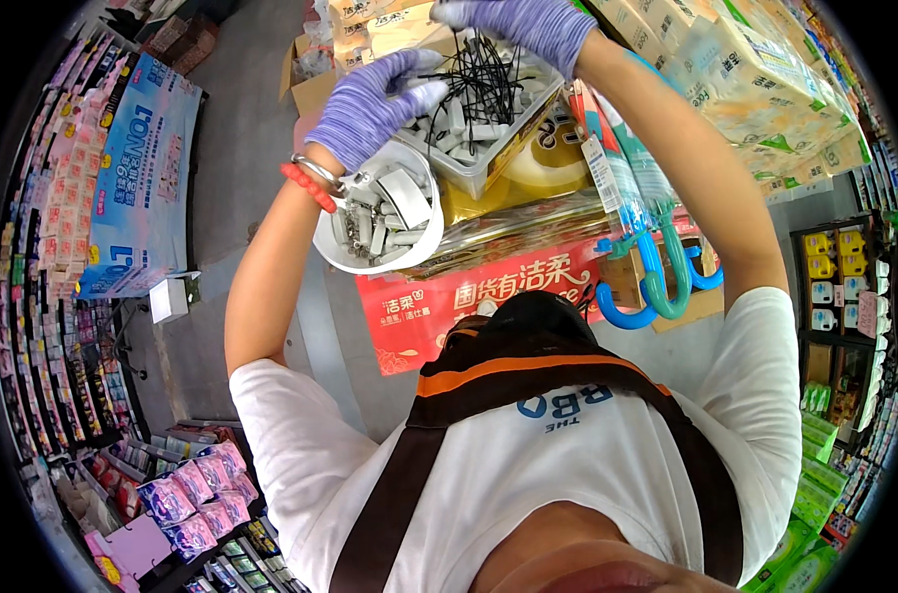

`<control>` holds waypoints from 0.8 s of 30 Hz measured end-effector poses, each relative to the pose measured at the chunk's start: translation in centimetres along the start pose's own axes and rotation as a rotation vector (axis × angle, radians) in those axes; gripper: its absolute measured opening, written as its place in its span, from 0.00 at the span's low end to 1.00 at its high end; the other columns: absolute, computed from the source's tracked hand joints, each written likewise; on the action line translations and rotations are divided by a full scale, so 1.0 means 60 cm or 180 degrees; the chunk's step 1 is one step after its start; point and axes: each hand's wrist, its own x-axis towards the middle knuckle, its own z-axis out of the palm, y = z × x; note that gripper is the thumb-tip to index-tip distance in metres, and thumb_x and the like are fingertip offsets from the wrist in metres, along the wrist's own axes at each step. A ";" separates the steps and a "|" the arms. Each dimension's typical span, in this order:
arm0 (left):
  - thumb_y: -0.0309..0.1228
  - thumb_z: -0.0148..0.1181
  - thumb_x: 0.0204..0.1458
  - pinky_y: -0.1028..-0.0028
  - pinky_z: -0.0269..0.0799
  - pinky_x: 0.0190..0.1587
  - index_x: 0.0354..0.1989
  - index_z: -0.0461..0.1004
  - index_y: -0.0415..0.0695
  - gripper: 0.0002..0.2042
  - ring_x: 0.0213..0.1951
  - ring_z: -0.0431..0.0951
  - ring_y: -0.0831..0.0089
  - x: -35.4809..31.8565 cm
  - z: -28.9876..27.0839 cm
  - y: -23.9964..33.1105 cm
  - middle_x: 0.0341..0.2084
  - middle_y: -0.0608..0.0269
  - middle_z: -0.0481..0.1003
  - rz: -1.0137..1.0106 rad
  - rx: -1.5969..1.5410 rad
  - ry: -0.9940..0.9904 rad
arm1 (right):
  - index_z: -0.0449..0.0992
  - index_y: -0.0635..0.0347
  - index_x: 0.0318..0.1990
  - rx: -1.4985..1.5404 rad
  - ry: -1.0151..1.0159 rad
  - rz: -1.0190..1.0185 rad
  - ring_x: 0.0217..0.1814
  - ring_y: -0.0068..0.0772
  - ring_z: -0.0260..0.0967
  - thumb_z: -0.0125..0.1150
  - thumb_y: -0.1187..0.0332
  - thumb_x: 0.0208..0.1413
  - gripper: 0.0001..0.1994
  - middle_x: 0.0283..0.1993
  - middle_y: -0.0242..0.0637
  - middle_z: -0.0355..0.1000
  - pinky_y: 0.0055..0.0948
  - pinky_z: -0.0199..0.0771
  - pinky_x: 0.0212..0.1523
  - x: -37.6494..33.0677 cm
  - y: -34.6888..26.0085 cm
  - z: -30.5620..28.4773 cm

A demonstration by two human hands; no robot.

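Black cords (480, 74) lie tangled on top of grey-white pieces (456, 117) in a clear bin (469, 178), which rests on gold packs (543, 173). The left grip (365, 109), a hand in a purple striped glove, is at the bin's left rim, thumb and fingers parted toward the cords; whether a strand is pinched there I cannot tell. The right grip (528, 25), gloved alike, reaches over the bin's far side; the upper border crops it and its fingertips are hard to make out, so I cannot tell whether it is clenched or grasping anything. The cords partly cover the pieces below, and single strands blend together.

A white bucket (332, 249) with similar pieces sits just beside the bin, under the left wrist, which hides part of its rim. Right of the bin, umbrellas (671, 292) with blue and green handles and stacked tissue packs (755, 89) crowd the edge. A red box (409, 331) borders the near side, partly hidden by a dark cap (538, 321). Open room is on the left, along the grey floor (221, 109).
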 end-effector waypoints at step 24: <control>0.28 0.55 0.53 0.82 0.69 0.39 0.45 0.72 0.41 0.12 0.33 0.74 0.82 0.042 0.024 -0.005 0.33 0.66 0.75 0.0581 -0.0545 0.0790 | 0.71 0.58 0.33 -0.0065 0.0173 0.0159 0.25 0.16 0.58 0.53 0.62 0.56 0.10 0.25 0.26 0.65 0.18 0.61 0.27 -0.083 -0.037 -0.042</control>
